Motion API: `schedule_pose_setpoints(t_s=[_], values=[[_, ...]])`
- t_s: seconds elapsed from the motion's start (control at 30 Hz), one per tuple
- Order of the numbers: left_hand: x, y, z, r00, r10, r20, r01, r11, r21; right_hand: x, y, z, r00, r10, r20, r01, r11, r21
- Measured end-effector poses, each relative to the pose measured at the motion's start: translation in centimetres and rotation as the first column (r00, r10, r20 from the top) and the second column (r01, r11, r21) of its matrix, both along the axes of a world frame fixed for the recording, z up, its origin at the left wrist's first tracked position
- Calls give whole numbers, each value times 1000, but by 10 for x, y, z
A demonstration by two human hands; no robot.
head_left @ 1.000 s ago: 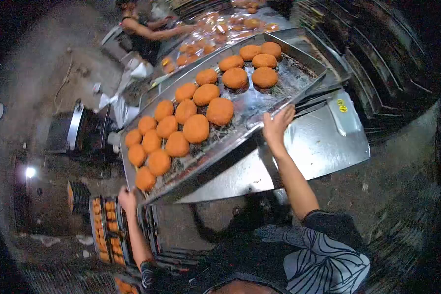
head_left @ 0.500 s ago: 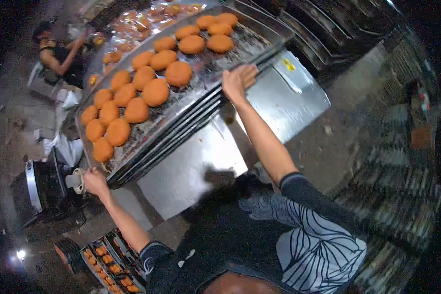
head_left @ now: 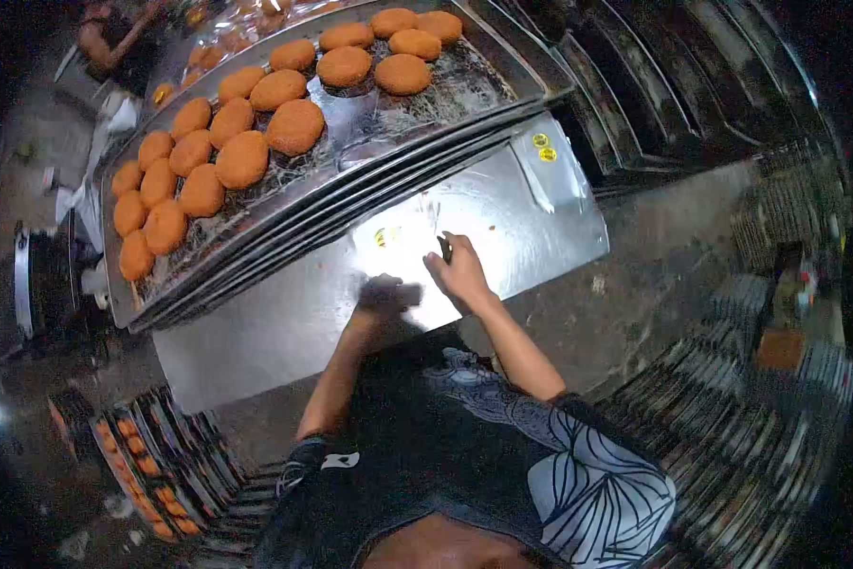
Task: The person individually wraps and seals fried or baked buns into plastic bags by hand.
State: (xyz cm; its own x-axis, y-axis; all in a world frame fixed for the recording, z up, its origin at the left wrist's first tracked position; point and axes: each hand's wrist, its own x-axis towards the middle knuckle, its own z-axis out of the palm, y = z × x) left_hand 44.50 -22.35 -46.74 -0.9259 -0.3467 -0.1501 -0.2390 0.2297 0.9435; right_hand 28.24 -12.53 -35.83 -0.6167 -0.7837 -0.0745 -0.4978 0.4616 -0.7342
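My right hand [head_left: 460,273] is over the bright metal table, fingers curled together around a small dark thing too indistinct to name. To its left, my left hand [head_left: 381,302] is in deep shadow above the table's near edge; its fingers are too dark and blurred to read. Beyond both hands, a stack of metal trays lies at a slant, apart from them. Round orange-brown buns [head_left: 242,159] sit in rows on the top tray [head_left: 464,81]. Small yellow round stickers [head_left: 546,155] lie on the metal table [head_left: 256,332] at the right, with another near my hands.
Dark empty trays [head_left: 625,85] are stacked at the upper right. Racks of trays [head_left: 720,417] fill the lower right, and trays of buns [head_left: 146,465] stand lower left. Plastic-wrapped buns [head_left: 241,28] lie beyond the tray stack. Another person [head_left: 109,43] is at the upper left.
Both hands have left the tray stack and come together over the table. The trays now appear further left, and more of the tabletop shows.
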Motion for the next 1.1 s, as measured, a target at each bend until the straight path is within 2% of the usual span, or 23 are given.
schedule_pose_setpoints(t_s=[0.03, 0.07, 0.13, 0.17, 0.23, 0.27, 0.3, 0.43, 0.5, 0.53, 0.63, 0.67, 0.7, 0.73, 0.77, 0.83, 0.87, 0.9, 0.93, 0.97, 1.03, 1.07, 1.1], values=[[-2, 6, -37, 946, 163, -279, -32, 906, 421, -10, 11, 3, 994, 65, 88, -63, 997, -33], [-7, 5, -27, 942, 185, -280, -54, 907, 418, -16, 27, -1, 984, 73, 166, -67, 997, -41], [-5, 13, 23, 951, 292, -98, -154, 726, 670, -17, 59, -17, 925, 133, 356, -142, 990, 1], [-8, 17, 40, 944, 317, -90, -178, 719, 672, -16, 70, -22, 870, 181, 459, -223, 974, 39], [-23, 16, 75, 908, 236, 346, -252, 968, 2, -13, 74, 1, 825, 483, 294, -443, 875, -195], [-25, 19, 100, 958, 239, 156, -240, 971, -12, -12, 65, 0, 804, 534, 259, -454, 835, -312], [-28, 23, 99, 953, 258, 157, -258, 966, -19, -10, 57, -1, 785, 578, 224, -456, 783, -423], [-47, 52, 128, 870, 475, 134, -488, 869, 84, -17, 31, -27, 737, 582, 344, -443, 800, -404], [-40, 57, 83, 823, 567, -10, -516, 756, 403, -24, 41, 19, 811, 510, 287, -528, 849, -17], [-42, 59, 125, 862, 503, 70, -506, 862, 35, -21, 52, 25, 867, 445, 223, -452, 892, -22], [-47, 62, 129, 934, 334, 130, -336, 942, -7, -4, 71, 27, 964, 255, 72, -252, 966, -51], [-50, 67, 137, 896, 440, -51, -435, 896, 89, 3, 69, 32, 946, 224, 236, -173, 960, -220], [-53, 67, 145, 819, 532, -215, -497, 845, 197, -1, 61, 39, 950, 223, 218, -170, 957, -236], [-56, 58, 157, 802, 551, -233, -572, 820, -28, -7, 50, 54, 789, 191, 584, -163, 981, -102], [-57, 58, 176, 758, 582, -295, -637, 759, -137, -8, 36, 72, 505, 86, 859, -207, 978, 24], [-45, 55, 215, 843, 403, -357, -498, 836, -230, -3, -11, 139, -102, -43, 994, 332, 940, 75], [-44, 51, 225, 745, 405, -529, -554, 818, -154, -11, -27, 119, 178, 205, 962, 330, 909, -255], [-35, 37, 222, 732, 451, -510, -636, 721, -275, 9, -48, 152, 184, 481, 857, 452, 733, -508], [-37, 24, 229, 469, 686, -556, -705, 670, 233, 20, -61, 157, 10, 671, 741, 498, 639, -586], [-38, 12, 238, 208, 880, -427, -567, 464, 680, 39, -70, 158, -154, 723, 673, 528, 636, -563], [17, -26, 249, 471, 850, -236, 16, 260, 965, 79, -89, 107, -644, 621, 447, 288, 738, -610], [38, -50, 221, 446, 810, -382, -48, 447, 893, 88, -99, 114, -368, 588, 720, 39, 783, -620], [56, -66, 205, 217, 948, -233, -306, 293, 906, 97, -111, 130, -3, 534, 845, -181, 831, -526]])
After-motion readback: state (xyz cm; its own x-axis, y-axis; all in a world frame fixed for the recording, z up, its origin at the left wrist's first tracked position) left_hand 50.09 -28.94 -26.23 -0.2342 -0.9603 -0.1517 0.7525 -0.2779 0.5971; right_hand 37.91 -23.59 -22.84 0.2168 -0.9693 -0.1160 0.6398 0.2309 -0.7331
